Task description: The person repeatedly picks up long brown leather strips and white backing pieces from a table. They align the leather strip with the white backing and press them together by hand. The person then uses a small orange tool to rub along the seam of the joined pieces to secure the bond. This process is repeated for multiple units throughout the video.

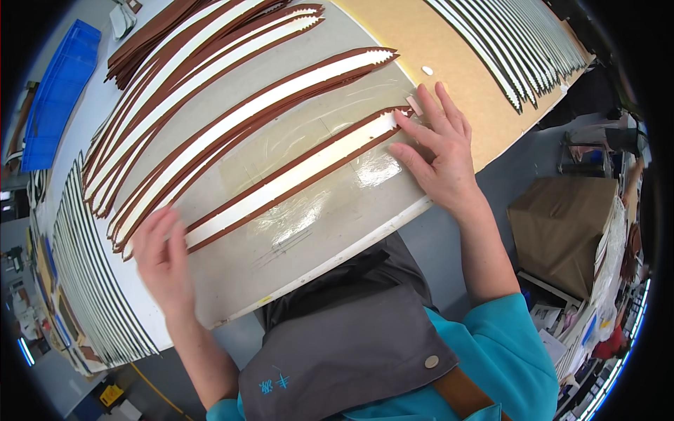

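Head view: a long brown strip with a white band down its middle lies slantwise on a glossy work mat on the table. The right hand rests flat at the strip's far, zigzag-cut end, fingers spread and pressing the end and a small pale tab there; it grips nothing. The left hand lies open and flat over the strip's near end, slightly blurred, palm down, also clasping nothing. The two hands are well apart, one at each end of the strip.

As a judgement of progress: this one strip is laid out and being pressed or smoothed along its length. Beyond it, several like brown-and-white strips lie side by side, seemingly at the same stage. A fanned stack of thin dark-edged strips lies at the left edge of the table, and another such row at the far right on the tan board; whether these are finished or waiting cannot be told. A blue tray stands at the far left.
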Action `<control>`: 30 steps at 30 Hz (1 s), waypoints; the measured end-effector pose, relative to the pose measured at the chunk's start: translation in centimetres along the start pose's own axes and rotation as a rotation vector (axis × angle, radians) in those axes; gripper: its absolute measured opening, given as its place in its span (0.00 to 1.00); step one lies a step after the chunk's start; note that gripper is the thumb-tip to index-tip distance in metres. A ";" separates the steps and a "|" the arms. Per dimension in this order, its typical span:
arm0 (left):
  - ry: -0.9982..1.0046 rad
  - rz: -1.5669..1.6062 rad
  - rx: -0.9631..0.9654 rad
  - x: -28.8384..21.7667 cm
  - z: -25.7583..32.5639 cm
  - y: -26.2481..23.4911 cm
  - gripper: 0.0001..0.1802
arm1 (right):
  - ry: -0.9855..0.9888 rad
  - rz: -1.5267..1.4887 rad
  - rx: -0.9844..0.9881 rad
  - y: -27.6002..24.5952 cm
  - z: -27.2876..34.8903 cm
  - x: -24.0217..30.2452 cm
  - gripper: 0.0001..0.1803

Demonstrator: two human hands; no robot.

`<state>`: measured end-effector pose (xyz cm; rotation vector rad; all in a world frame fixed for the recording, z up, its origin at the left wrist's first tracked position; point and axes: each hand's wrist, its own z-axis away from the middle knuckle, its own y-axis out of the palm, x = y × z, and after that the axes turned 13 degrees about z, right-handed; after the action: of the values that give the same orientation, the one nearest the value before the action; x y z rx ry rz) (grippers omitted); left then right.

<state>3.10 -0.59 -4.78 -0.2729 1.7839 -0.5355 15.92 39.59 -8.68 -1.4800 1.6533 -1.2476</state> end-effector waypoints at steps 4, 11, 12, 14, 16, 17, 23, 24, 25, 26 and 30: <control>0.470 -0.127 0.339 -5.6 -1.0 8.7 0.10 | 0.010 -0.002 0.004 -0.1 0.1 -0.1 0.24; 0.640 -0.076 0.390 -5.9 -2.1 15.7 0.17 | 0.013 0.007 0.018 -0.1 0.0 0.0 0.23; 0.644 -0.091 0.389 -5.6 -2.1 15.9 0.17 | 0.011 0.001 0.017 -0.1 -0.1 0.1 0.23; 0.635 -0.104 0.390 -5.5 -2.0 16.2 0.17 | 0.013 -0.003 0.017 0.0 0.0 0.0 0.23; 0.606 -0.106 0.391 -5.6 -1.9 16.2 0.18 | 0.012 -0.011 0.013 0.0 0.0 -0.1 0.23; 0.607 -0.114 0.387 -5.6 -1.9 16.2 0.18 | 0.012 -0.014 0.011 0.0 0.1 -0.1 0.23; 0.557 -0.080 0.378 -5.7 -2.0 16.4 0.16 | 0.010 -0.012 -0.013 -0.1 0.0 -0.2 0.23; 0.550 -0.067 0.383 -5.7 -1.9 16.4 0.15 | 0.020 -0.017 -0.010 -0.2 0.0 -0.2 0.23; 0.538 -0.064 0.387 -5.7 -1.9 16.3 0.15 | 0.029 -0.032 -0.007 -0.2 0.0 0.1 0.23; 0.542 -0.062 0.389 -5.8 -2.0 16.3 0.15 | 0.037 -0.047 -0.003 -0.2 0.0 0.1 0.22; 0.554 -0.070 0.392 -5.7 -2.1 16.5 0.17 | 0.057 -0.046 -0.007 -0.3 0.0 -0.1 0.22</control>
<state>4.20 16.75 -7.62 0.1004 2.1480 -1.0711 16.02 39.67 -8.41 -1.5076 1.6703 -1.3220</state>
